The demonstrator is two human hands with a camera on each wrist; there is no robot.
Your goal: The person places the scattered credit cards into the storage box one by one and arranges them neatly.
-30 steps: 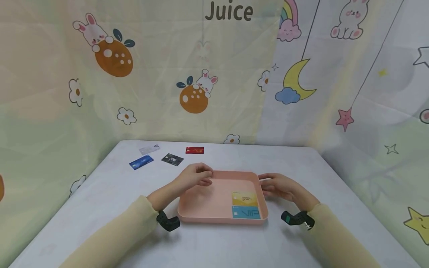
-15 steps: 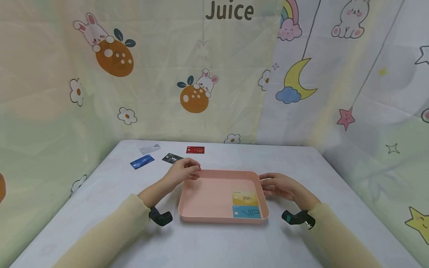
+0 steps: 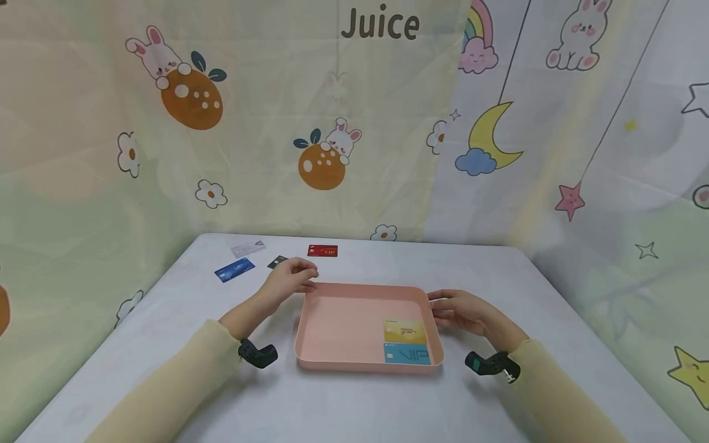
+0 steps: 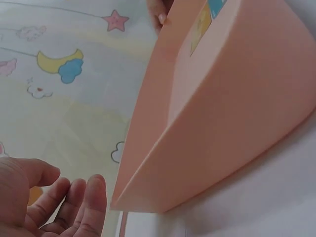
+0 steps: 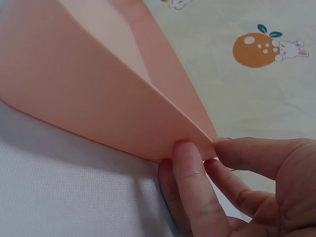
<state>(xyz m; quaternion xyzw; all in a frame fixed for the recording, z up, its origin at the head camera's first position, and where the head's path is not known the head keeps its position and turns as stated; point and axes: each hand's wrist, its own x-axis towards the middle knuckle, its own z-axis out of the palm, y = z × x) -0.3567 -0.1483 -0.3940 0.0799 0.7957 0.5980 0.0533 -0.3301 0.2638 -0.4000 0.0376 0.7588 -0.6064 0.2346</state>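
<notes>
A shallow pink tray [image 3: 343,329] lies in the middle of the white table, with a yellow card [image 3: 405,332] and a blue VIP card [image 3: 407,354] side by side in its near right part. My right hand [image 3: 462,312] holds the far right corner, the thumb [image 5: 247,150] at the rim and the fingers [image 5: 192,182] against the outer wall. At the far left corner hovers my left hand [image 3: 289,280], nothing in it and its fingers loosely bent. Just behind that hand lies a dark card [image 3: 276,262], mostly covered by it in the head view.
Farther back on the table are a red VIP card [image 3: 322,250], a blue card [image 3: 234,269] and a pale see-through card [image 3: 248,248]. Printed cloth [image 3: 249,154] hangs behind the table and along its sides.
My left hand has moved left from over the tray to its far left corner and now covers much of the dark card. My right hand stays at the far right corner.
</notes>
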